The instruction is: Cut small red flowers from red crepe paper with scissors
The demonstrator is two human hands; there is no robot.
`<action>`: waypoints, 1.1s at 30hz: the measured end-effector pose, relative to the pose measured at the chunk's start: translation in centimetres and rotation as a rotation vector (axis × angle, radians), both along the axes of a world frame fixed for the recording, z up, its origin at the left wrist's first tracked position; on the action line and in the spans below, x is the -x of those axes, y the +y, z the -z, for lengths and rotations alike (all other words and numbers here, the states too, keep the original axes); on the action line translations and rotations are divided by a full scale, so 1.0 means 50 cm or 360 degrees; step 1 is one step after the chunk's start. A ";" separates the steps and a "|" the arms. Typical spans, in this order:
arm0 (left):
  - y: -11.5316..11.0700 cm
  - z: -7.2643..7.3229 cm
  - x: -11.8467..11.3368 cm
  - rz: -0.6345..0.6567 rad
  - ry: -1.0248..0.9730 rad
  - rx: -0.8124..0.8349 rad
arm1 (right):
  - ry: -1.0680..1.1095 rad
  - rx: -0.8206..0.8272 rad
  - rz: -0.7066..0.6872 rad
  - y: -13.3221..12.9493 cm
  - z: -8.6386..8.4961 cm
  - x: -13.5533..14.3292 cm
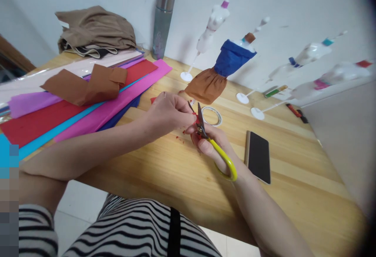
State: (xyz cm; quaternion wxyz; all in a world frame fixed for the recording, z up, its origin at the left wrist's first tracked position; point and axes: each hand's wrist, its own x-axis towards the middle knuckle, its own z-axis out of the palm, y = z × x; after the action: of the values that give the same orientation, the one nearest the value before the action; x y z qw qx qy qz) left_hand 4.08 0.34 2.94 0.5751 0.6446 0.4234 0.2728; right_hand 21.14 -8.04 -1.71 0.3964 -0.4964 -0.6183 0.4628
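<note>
Near the middle of the table, my left hand [172,112] pinches a small piece of red paper [196,119]. My right hand [214,143] is wrapped round scissors [222,156] with yellow handles. Their dark blades stand apart, pointing up and away, with the red piece right at them. More red shows between the fingers of my right hand, partly hidden. Tiny red scraps [179,138] lie on the wood below my hands. Just behind the blades lies a roll of tape [216,116].
Coloured paper sheets [138,92] and a folded brown piece [100,84] lie at left. Behind stand a thermos [163,22], a folded cloth [100,29] and several white mannequins [217,16], one dressed in blue [233,59] and brown. A phone [258,157] lies at right.
</note>
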 end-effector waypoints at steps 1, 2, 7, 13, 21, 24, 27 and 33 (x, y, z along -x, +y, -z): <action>0.000 0.001 0.000 -0.0004 -0.0003 0.0009 | 0.0004 -0.0003 0.0000 0.001 0.001 -0.001; 0.000 0.001 -0.001 -0.0009 -0.0013 0.0023 | 0.0005 -0.0011 -0.0001 0.002 0.003 -0.003; -0.003 0.000 -0.002 -0.0008 -0.0097 0.0113 | -0.0010 -0.0062 -0.0067 0.008 0.011 -0.015; -0.007 0.003 -0.004 0.0057 -0.0297 0.0271 | -0.0010 -0.0071 -0.0076 0.009 0.007 -0.017; -0.012 0.015 -0.004 0.0056 -0.0407 0.0275 | -0.0009 -0.0075 -0.0035 0.007 0.013 -0.019; -0.016 0.017 -0.005 0.0035 -0.0433 0.0323 | 0.0004 -0.0062 -0.0053 0.006 0.011 -0.019; -0.022 0.017 -0.007 0.0001 -0.0493 0.0398 | 0.0046 -0.0053 -0.0032 0.004 0.009 -0.016; -0.031 0.014 -0.011 -0.0074 -0.0460 0.0453 | 0.0092 -0.0075 0.0006 0.003 0.009 -0.009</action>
State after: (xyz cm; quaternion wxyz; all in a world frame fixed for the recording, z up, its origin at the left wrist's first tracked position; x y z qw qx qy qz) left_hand 4.64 -1.21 2.24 0.7088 0.5011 0.3854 0.3130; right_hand 21.60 -7.87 -2.15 0.4264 -0.4745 -0.6164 0.4615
